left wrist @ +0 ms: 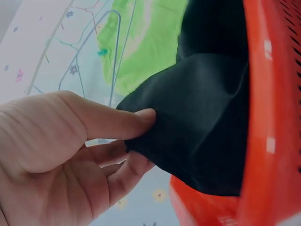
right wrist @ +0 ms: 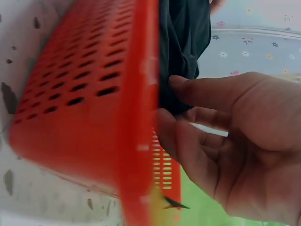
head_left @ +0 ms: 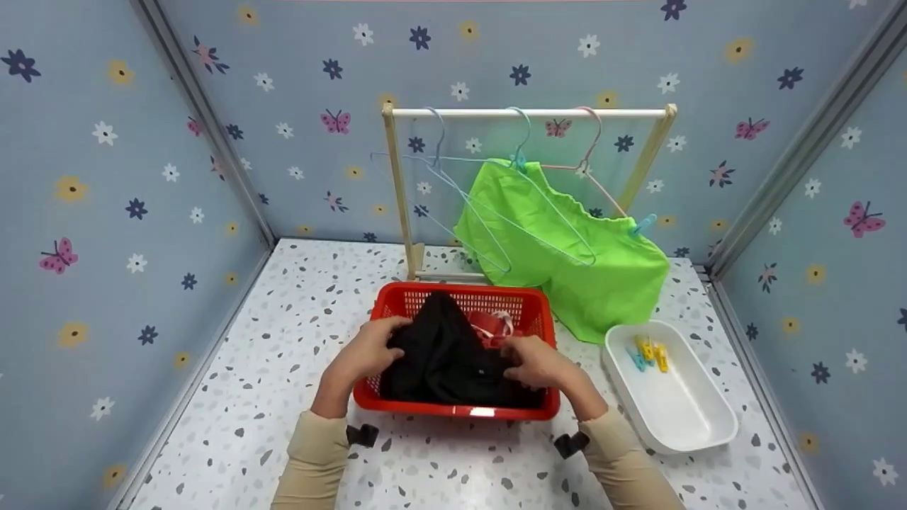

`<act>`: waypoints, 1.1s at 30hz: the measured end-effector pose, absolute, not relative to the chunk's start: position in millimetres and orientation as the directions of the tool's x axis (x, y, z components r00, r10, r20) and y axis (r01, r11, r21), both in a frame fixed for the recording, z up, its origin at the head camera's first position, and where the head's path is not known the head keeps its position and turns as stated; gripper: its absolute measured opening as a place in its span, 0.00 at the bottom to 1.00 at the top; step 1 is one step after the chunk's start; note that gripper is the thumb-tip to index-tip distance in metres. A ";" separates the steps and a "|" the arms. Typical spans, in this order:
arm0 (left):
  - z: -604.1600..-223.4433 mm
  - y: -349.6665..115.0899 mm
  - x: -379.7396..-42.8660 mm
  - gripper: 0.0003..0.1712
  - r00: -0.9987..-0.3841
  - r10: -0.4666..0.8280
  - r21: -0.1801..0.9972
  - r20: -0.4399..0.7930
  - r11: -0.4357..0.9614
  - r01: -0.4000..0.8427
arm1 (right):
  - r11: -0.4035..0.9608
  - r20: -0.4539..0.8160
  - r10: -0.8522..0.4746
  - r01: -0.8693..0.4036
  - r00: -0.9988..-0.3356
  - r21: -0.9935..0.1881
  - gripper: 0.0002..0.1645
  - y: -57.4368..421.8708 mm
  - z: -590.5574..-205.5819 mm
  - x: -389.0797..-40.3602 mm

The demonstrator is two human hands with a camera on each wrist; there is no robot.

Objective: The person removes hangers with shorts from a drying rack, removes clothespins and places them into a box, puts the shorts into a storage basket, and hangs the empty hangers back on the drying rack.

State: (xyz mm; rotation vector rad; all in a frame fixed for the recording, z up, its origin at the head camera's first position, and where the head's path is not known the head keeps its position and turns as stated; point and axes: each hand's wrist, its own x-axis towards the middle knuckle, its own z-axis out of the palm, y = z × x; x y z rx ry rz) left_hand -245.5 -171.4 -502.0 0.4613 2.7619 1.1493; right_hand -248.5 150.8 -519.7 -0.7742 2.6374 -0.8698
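— What do we see at the desk?

— Both hands on a black garment in the red basket; the left hand pinches an edge between thumb and fingers; the right hand pinches the other side.

— How far along?

— We judge it early; green shorts already hang on the rack; something red, perhaps more clothing, remains in the basket; pegs wait in the white tray.
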 end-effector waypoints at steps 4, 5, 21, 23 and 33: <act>-494.4 -160.3 -253.3 0.26 -0.928 0.369 0.694 0.058 0.653 0.303 | 0.630 0.002 -0.575 -0.444 -0.818 -0.637 0.06 146.0 -507.1 -257.6; -492.5 -157.3 -255.9 0.25 -0.921 0.383 0.685 0.068 0.653 0.323 | 0.622 0.040 -0.569 -0.462 -0.821 -0.633 0.06 144.5 -503.5 -260.7; -492.1 -105.7 -325.6 0.14 -0.856 0.517 0.563 0.000 0.708 0.427 | 0.700 0.266 -0.463 -0.532 -0.846 -0.477 0.08 99.2 -486.3 -326.3; -499.3 -103.8 -333.6 0.13 -0.862 0.505 0.538 -0.037 0.737 0.409 | 0.682 0.244 -0.522 -0.572 -0.817 -0.455 0.12 95.0 -490.4 -333.0; -531.7 -106.9 -349.2 0.09 -0.945 0.306 0.353 -0.118 0.902 0.248 | 0.529 0.080 -0.811 -0.784 -0.580 -0.326 0.18 73.8 -506.8 -323.7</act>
